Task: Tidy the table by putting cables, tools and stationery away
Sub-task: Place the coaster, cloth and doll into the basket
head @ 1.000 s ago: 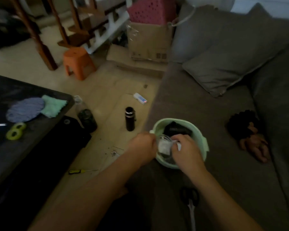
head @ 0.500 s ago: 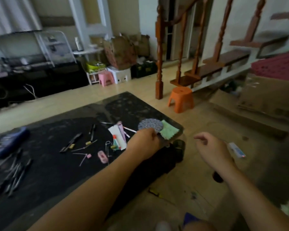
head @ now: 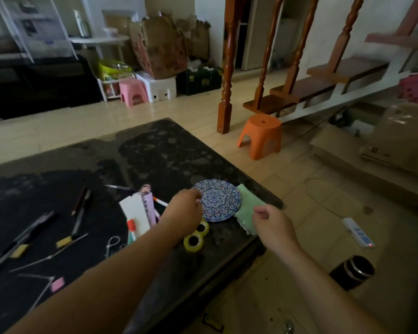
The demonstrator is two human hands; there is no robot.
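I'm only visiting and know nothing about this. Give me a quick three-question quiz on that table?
1. True or false: the round patterned coaster lies on the floor.
2. Where is the green cloth? A) beside the coaster, on its right B) on the stairs C) on the floor
3. Which hand is nearer the yellow tape rolls?

Key: 1 false, it lies on the black table; 2 A; 3 the left hand.

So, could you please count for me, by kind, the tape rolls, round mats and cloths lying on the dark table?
Tape rolls: 2
Round patterned mat: 1
Green cloth: 1
Total: 4
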